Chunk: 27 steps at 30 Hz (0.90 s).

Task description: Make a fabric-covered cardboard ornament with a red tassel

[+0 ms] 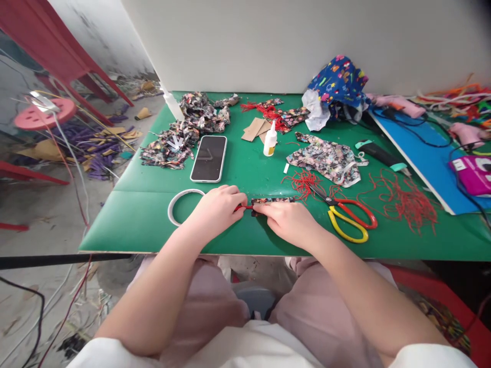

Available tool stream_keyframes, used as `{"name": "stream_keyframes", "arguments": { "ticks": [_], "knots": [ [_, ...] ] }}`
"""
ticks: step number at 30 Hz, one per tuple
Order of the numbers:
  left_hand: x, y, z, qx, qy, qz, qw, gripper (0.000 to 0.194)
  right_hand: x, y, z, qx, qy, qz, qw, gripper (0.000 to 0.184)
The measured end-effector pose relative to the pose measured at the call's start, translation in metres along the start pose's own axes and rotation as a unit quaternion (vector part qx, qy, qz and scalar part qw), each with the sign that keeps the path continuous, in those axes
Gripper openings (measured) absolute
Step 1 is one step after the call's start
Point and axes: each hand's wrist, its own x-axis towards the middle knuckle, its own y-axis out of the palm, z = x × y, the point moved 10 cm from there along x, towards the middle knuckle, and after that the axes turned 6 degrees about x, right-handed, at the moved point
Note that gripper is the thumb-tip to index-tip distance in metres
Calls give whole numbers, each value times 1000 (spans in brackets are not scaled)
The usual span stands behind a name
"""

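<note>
We are at the step, as we judge it, of working the red cord (247, 207) at the end of the strip (282, 200), which lies on the table (130, 214) close to its near edge. Our left hand (220, 207) has its fingers clamped on the cord. Our right hand (287, 220) lays its fingers together over the strip's left end; whether the thumb closes beneath, we cannot tell. The next move likely calls for a steady right hand and a small, careful shift of the cord.

Towards us, room is tight: both forearms cross the near edge, so a dropped piece could slide off there. On the left, the ring (170, 209) is just beside our hand, with the phone (209, 159) beyond. On the right, the scissors (330, 201) point their blades towards the threads (307, 184) near the strip, which could snag. The freest stretch runs ahead, between the phone and the bottle (270, 142).
</note>
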Motion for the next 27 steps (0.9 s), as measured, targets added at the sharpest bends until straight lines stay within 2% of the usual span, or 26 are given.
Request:
{"name": "stream_keyframes", "arguments": {
  "ticks": [9, 21, 27],
  "knots": [
    [-3, 1, 6, 9, -20, 17, 1000, 14, 0, -2, -2, 34, 5, -7, 999, 41],
    [-13, 1, 14, 22, -28, 29, 999, 14, 1, -1, -6, 22, 24, -11, 999, 36],
    [-19, 0, 24, -25, -32, 14, 999, 15, 2, 1, -8, 15, 33, -8, 999, 34]
  ]
}}
